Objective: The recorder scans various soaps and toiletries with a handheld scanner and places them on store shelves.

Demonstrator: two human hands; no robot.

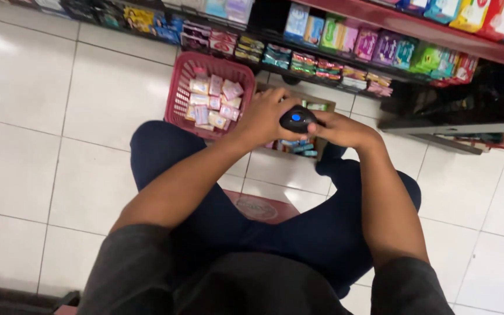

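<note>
Black, rounded plastic handheld device with a small blue lit button [297, 118] sits between both hands, held above the knees, centre of view. Left hand [265, 116] curled around its left side, fingers closed over the top edge. Right hand [340, 129] closed on its right side, fingers wrapped under; thumb position partly hidden.

Red plastic lattice-walled shopping basket [180, 93] stands on the white tiled floor [24, 116], just left of and beyond the left hand. Contents: a loose layer of small flat packets, pink, white and pale blue [214, 102], lying at mixed angles, filling the basket's bottom.

Brown open cardboard box [316, 104] lies just beyond the hands, mostly hidden by them; small blue-green packets [300, 147] show at its near side.

Far side: low store shelves [438, 55] with rows of coloured packets, running left to right. Person seated, dark blue trousers [164, 151], knees spread.
</note>
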